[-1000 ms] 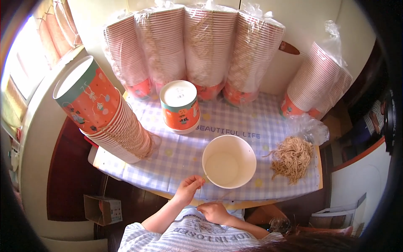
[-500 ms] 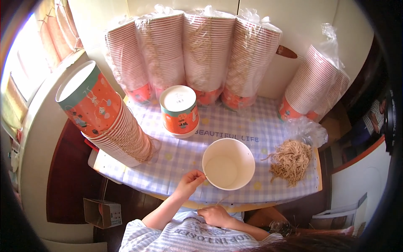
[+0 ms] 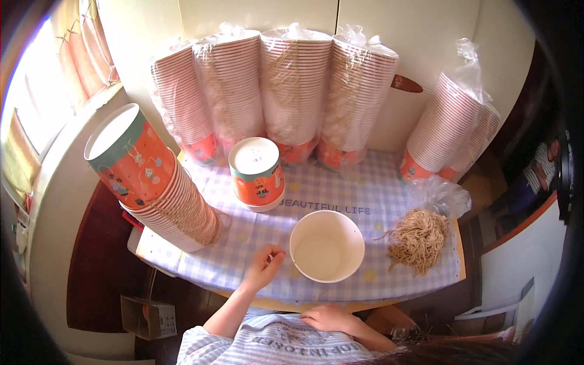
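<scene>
A white paper bucket (image 3: 345, 243) stands mouth up near the table's front edge, its inside bare. Just left of its rim, my left hand (image 3: 264, 267) is closed in a pinch, slightly apart from the bucket. Whatever it pinches is too small to make out. A short thin piece of cord (image 3: 294, 261) shows at the rim beside those fingers. My right hand (image 3: 328, 317) is low against my striped shirt, below the table edge, with its fingers curled in; what they may hold is hidden. To the right lies a loose heap of tan twine (image 3: 420, 242).
An upside-down orange and green bucket (image 3: 257, 176) stands behind. At left rises a tall stack of buckets (image 3: 176, 210) with tan cords. Several plastic-wrapped bucket stacks (image 3: 296, 91) line the back; more wrapped stacks (image 3: 441, 128) stand at right, near a crumpled clear bag (image 3: 441, 196).
My left hand has drawn a little left, off the bucket's rim. My right hand has shifted slightly right. The view has tilted slightly, so everything sits a bit lower.
</scene>
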Demonstrator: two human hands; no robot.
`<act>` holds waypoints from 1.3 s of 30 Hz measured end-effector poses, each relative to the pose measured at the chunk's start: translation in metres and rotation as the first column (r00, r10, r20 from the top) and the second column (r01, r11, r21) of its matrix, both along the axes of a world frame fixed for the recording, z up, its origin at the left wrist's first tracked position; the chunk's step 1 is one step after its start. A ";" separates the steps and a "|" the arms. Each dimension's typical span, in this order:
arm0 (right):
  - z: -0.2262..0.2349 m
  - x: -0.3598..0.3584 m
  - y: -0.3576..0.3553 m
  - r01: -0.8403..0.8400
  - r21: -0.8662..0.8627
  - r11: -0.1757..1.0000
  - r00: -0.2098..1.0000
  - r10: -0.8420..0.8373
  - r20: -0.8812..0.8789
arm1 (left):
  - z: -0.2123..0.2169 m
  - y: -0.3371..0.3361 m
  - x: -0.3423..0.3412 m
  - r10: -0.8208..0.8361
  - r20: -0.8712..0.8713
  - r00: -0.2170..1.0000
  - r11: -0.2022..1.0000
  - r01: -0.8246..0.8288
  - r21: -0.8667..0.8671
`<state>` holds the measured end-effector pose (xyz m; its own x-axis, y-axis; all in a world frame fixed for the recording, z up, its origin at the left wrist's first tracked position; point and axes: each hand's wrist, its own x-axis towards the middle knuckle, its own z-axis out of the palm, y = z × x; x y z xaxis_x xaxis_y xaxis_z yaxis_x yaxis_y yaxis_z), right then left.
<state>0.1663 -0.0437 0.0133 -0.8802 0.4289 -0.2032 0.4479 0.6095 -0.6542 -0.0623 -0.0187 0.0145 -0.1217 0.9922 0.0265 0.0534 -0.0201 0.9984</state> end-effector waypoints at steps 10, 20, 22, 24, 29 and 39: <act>0.051 0.064 0.031 0.110 -0.211 0.971 0.975 -0.064 0.213 | 0.056 0.023 -0.014 0.177 -0.820 0.544 0.859 0.320 0.399; 0.130 0.120 0.043 -0.189 -0.325 0.927 0.905 0.036 -0.424 | 0.070 -0.001 0.039 0.143 -0.855 0.498 0.673 0.585 0.453; 0.126 0.119 0.040 -0.344 -0.417 0.841 0.734 -0.036 -0.678 | 0.065 0.001 0.059 0.124 -0.863 0.491 0.642 0.623 0.447; 0.101 0.109 0.038 -0.374 -0.539 0.754 0.514 -0.315 -0.798 | 0.061 -0.004 0.071 0.153 -0.868 0.472 0.687 0.581 0.436; 0.128 0.066 0.047 -0.361 -0.619 0.698 0.138 -0.617 -0.775 | 0.058 -0.001 0.124 0.015 -0.747 0.664 0.705 0.523 0.478; 0.146 0.013 0.100 -0.404 -0.695 0.595 0.028 -0.751 -0.660 | 0.073 0.009 0.083 -0.202 -0.137 0.970 0.946 0.229 0.227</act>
